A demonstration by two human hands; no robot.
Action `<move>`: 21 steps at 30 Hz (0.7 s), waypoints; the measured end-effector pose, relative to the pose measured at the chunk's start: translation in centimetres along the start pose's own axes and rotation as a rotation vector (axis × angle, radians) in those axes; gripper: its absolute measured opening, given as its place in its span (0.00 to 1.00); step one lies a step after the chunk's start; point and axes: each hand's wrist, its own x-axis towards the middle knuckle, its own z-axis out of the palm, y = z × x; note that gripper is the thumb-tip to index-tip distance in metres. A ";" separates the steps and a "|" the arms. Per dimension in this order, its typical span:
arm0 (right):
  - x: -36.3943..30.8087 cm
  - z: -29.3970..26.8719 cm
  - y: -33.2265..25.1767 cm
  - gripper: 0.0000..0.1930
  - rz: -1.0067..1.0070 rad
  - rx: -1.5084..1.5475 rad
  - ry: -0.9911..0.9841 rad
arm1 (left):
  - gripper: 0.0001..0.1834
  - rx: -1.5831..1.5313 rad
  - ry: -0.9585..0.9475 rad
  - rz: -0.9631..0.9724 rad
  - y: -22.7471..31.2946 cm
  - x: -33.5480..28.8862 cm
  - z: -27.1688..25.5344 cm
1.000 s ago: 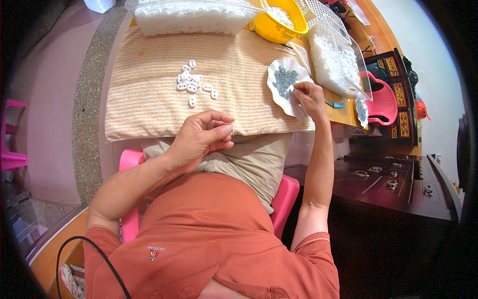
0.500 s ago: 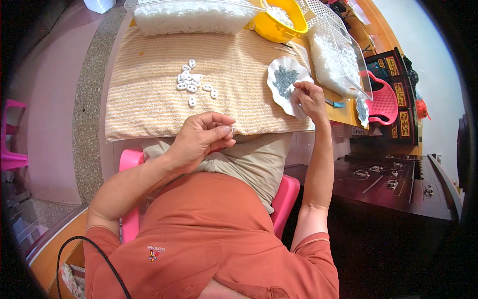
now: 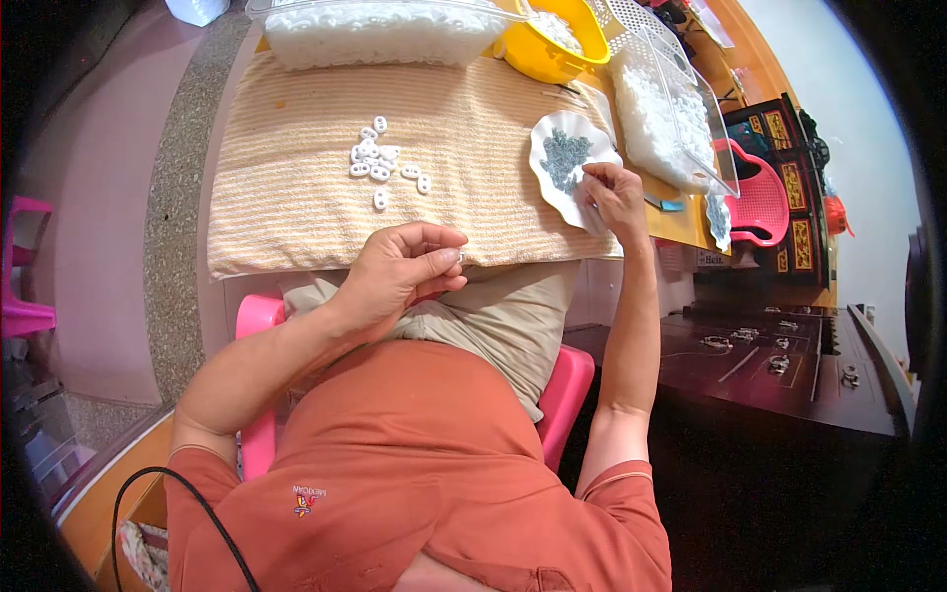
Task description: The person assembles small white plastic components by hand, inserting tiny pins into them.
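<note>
My left hand [image 3: 409, 264] hovers at the near edge of the striped towel, thumb and fingers pinched together. A small pale bit shows at its fingertips, too small to name. Over the right side of a white wavy-rimmed dish [image 3: 545, 187] is my right hand [image 3: 617, 195], its fingers closed in a pinch. What they hold, if anything, I cannot make out. Small grey-blue pieces [image 3: 566, 154] lie heaped in the dish, just left of those fingertips. Several white oval pieces with two dark holes [image 3: 380, 199] lie loosely clustered on the towel, beyond my left hand.
A striped towel [image 3: 286, 168] covers much of the table. Along the back stand a clear bin [image 3: 385, 44] of white pieces and a yellow bowl [image 3: 547, 64]. Another clear bin [image 3: 661, 123] is at the right. Beyond it is a pink chair [image 3: 760, 197].
Almost nothing differs. Both hands keep their places, the left pinched near the towel's edge and the right at the dish.
</note>
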 end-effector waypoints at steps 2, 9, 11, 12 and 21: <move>0.2 0.0 -0.1 0.09 -0.050 -0.067 0.019 | 0.10 -0.002 -0.005 0.003 -0.1 0.0 0.0; 0.4 0.2 0.3 0.09 -0.087 -0.144 0.057 | 0.10 0.010 -0.008 -0.016 0.0 0.0 0.0; 0.4 0.3 -0.1 0.09 -0.077 -0.178 0.046 | 0.10 0.014 -0.007 -0.017 0.0 -0.1 -0.1; 0.4 0.3 -0.1 0.09 -0.077 -0.179 0.046 | 0.10 0.019 -0.004 -0.019 0.0 -0.1 0.0; 0.8 -0.1 -1.7 0.12 -0.048 -0.401 -0.036 | 0.10 0.032 -0.001 -0.017 -0.1 0.0 -0.2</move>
